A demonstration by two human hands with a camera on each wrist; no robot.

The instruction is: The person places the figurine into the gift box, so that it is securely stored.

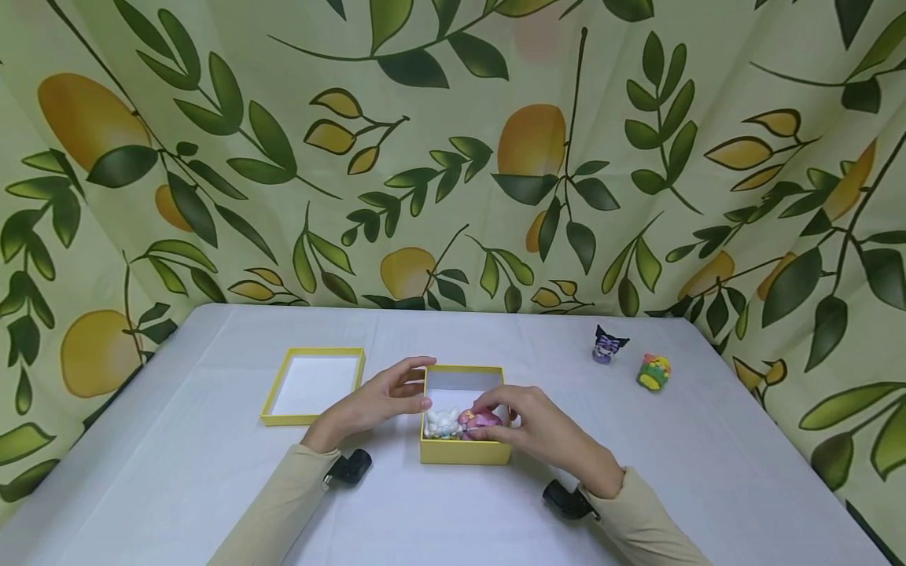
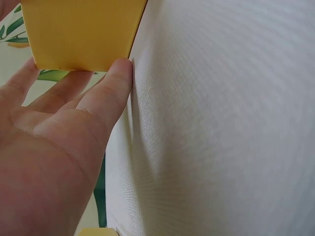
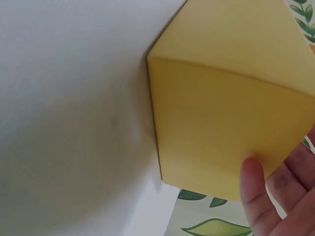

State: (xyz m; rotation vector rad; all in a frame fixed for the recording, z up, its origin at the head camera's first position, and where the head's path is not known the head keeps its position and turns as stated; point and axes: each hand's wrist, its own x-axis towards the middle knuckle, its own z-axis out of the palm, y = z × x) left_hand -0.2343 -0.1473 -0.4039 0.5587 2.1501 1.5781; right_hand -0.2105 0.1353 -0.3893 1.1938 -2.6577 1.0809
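A yellow box point(image 1: 465, 452) with a white inside stands uncovered at the middle of the table. In its near part lie a white figurine point(image 1: 442, 424) and, to the right of it, a pink figurine point(image 1: 481, 421). My left hand point(image 1: 378, 401) touches the box's left side with fingers extended; the left wrist view shows the fingertips point(image 2: 120, 69) against the yellow wall. My right hand point(image 1: 541, 424) reaches over the right rim and holds the pink figurine between thumb and fingers. In the right wrist view the box wall point(image 3: 221, 128) hides those fingertips.
Left of the box lies its yellow-edged lid point(image 1: 314, 385), white inside face up. Toward the back right stand a dark purple figurine point(image 1: 605, 346) and a green and yellow figurine point(image 1: 654, 373). A white cloth point(image 1: 177, 472) covers the table, and a leaf-patterned curtain point(image 1: 453, 157) hangs behind.
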